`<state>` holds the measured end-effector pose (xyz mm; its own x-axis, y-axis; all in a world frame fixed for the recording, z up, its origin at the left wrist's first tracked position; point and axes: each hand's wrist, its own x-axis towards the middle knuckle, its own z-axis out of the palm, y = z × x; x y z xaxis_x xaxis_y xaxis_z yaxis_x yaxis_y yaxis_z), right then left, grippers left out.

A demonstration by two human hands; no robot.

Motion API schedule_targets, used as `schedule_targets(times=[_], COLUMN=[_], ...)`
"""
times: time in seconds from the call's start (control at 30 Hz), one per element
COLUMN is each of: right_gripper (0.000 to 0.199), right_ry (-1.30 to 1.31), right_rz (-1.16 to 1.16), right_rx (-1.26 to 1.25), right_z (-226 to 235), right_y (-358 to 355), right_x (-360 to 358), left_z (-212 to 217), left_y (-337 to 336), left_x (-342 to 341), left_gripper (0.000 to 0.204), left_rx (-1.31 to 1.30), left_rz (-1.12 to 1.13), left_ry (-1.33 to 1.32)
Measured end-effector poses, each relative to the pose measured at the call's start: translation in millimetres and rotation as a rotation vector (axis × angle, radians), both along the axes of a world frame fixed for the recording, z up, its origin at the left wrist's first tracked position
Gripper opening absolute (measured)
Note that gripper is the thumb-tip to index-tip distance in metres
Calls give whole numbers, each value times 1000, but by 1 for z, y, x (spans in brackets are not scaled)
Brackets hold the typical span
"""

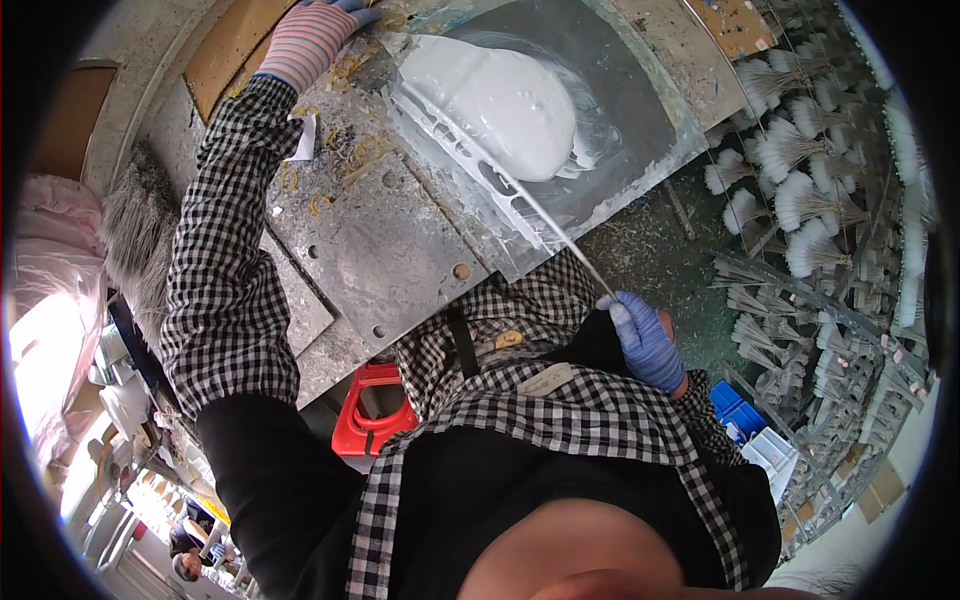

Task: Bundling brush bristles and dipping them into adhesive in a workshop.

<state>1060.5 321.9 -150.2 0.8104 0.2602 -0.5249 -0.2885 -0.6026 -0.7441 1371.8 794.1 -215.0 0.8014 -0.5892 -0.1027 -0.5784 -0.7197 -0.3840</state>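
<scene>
Rod (560,240): thin, stiff, light, likely slippery with white paste (500,100); runs from paste tray (640,110) to right hand (645,340), pinched shut at clean near end. Left hand (315,40) flat on worktop (380,250), holding nothing.

Bench (390,250) runs from upper left toward centre. Tray (640,110) on bench, upper centre; paste mound (500,95) in tray. Rod (560,235) reaches from tray's near edge down to right hand (645,345), low right of tray. Left hand (315,40) at top left, on bench beside tray's left corner. Brush racks (810,200) right of tray, running down right side. Fibre bundle (135,230) left of bench. Stool (370,410) under bench's near edge. Bin (735,410) low right, below racks.
</scene>
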Motion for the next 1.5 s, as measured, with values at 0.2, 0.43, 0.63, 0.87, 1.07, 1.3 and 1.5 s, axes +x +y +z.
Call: schedule_targets(times=[0.2, 0.43, 0.63, 0.87, 1.07, 1.3, 1.5], right_gripper=[27, 27, 25, 22, 22, 27, 29], right_ry=[-111, -111, -149, -196, -162, -259, -203], right_rz=[-124, -186, -121, -52, 9, -83, -147], right_rx=[-76, -113, -112, -7, -19, -104, -157], right_z=[-4, -14, -19, -32, -31, -31, -27], right_y=[-13, -23, -28, -30, -28, -37, -45], right_x=[1, 0, -4, -9, -2, 13, 17], left_z=[-2, 27, 35, 24, 17, 15, 13], left_y=[-6, -33, -80, -127, -145, -146, -146], left_x=[-3, -67, -209, -332, -342, -341, -339], left_gripper=[57, 55, 39, 30, 28, 27, 24], left_rx=[-72, -492, -974, -1124, -1071, -1007, -1014], left_rz=[99, 214, 318, 699, 664, 655, 651], left_ry=[-51, -219, -147, -176, -179, -209, -211])
